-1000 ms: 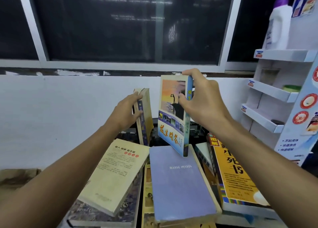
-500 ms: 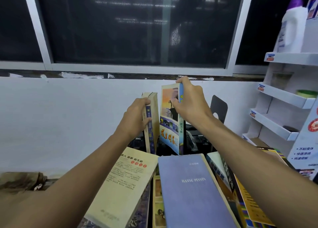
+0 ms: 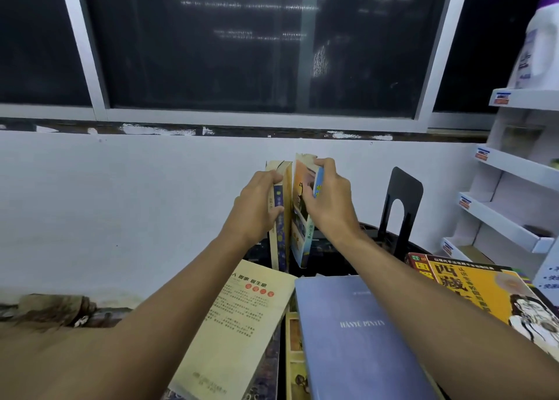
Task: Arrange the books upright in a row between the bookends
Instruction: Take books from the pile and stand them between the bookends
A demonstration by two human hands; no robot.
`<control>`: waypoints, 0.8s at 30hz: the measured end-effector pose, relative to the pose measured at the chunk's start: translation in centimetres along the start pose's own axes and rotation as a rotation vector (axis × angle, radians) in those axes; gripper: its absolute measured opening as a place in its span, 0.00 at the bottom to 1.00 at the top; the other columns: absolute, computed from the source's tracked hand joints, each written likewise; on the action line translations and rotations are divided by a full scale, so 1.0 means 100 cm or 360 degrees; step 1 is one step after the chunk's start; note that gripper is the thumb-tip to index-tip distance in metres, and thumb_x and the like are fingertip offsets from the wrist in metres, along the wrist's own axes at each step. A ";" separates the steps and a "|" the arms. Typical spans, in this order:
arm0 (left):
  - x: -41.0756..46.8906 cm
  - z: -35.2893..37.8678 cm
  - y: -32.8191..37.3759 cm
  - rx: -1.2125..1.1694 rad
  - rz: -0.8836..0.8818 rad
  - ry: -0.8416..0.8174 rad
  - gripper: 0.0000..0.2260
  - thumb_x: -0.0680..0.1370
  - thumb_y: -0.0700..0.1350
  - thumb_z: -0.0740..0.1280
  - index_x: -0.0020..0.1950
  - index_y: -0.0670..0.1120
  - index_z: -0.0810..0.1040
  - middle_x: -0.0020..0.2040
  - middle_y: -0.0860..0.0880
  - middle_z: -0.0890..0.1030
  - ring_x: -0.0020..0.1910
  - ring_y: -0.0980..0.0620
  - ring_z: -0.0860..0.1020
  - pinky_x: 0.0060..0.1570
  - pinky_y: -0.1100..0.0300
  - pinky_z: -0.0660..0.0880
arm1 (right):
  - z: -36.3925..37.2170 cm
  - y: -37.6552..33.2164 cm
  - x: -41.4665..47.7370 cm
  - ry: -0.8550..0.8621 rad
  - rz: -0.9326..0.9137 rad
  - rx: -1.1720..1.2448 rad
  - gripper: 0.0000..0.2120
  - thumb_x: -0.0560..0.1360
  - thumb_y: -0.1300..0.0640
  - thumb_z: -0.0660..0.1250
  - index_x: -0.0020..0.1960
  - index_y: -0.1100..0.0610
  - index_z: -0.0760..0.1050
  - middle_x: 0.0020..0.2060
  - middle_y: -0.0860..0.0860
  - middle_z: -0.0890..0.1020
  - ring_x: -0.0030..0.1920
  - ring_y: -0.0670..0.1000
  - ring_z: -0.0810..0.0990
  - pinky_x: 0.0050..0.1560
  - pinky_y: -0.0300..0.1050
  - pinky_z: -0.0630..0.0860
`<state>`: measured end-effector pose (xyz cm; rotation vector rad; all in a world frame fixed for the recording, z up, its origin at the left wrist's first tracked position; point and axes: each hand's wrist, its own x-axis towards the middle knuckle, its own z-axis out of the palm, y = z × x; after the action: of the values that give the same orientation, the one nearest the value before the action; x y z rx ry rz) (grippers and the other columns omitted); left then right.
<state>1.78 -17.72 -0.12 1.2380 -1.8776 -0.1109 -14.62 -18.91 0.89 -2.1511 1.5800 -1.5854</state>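
Head view shows your left hand (image 3: 257, 206) gripping the upright dark-spined book (image 3: 279, 218), bracing it. Your right hand (image 3: 329, 200) clasps the sunset-cover book (image 3: 302, 218) against it, left of the black bookend (image 3: 402, 209), so neither topples.

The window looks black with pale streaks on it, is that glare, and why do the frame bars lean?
Head view: the window is dark, and the streaks look like reflected indoor lights; the wide-angle lens bends the frame bars; the hands and upright books are slightly soft.

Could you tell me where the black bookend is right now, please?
In the head view, the black bookend stands upright right of centre against the white wall, apart from the right hand and behind the yellow book.
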 end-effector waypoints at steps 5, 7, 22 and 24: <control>0.000 0.001 -0.002 -0.0011 0.0007 0.0005 0.25 0.76 0.38 0.74 0.70 0.48 0.71 0.69 0.49 0.72 0.63 0.48 0.76 0.63 0.47 0.75 | 0.008 0.002 -0.007 0.0029 0.0002 0.0040 0.20 0.78 0.63 0.68 0.69 0.59 0.68 0.52 0.46 0.73 0.47 0.39 0.69 0.46 0.27 0.66; 0.000 0.001 -0.002 -0.0023 0.0001 0.0013 0.25 0.76 0.38 0.74 0.71 0.48 0.71 0.69 0.49 0.72 0.63 0.48 0.76 0.63 0.47 0.75 | 0.011 0.006 -0.009 0.0053 -0.0005 0.0053 0.20 0.78 0.64 0.68 0.69 0.60 0.69 0.53 0.46 0.72 0.48 0.35 0.65 0.45 0.23 0.66; 0.003 0.005 -0.009 -0.0048 0.0074 -0.0009 0.25 0.76 0.37 0.73 0.70 0.49 0.71 0.70 0.51 0.72 0.65 0.49 0.75 0.64 0.44 0.74 | 0.014 0.014 -0.020 -0.0317 -0.0099 0.0302 0.25 0.79 0.56 0.69 0.73 0.50 0.65 0.55 0.47 0.80 0.53 0.41 0.79 0.52 0.30 0.71; 0.004 0.005 -0.010 -0.0059 0.0076 -0.0021 0.25 0.76 0.36 0.72 0.70 0.48 0.71 0.70 0.51 0.71 0.65 0.48 0.75 0.64 0.45 0.74 | 0.008 0.016 -0.019 -0.0457 -0.0126 0.0316 0.27 0.79 0.56 0.69 0.75 0.46 0.63 0.64 0.47 0.77 0.64 0.45 0.76 0.62 0.39 0.73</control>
<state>2.11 -18.66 -0.68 1.1695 -1.9065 -0.1276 -15.13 -18.68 -1.69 -2.2339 1.2152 -1.3138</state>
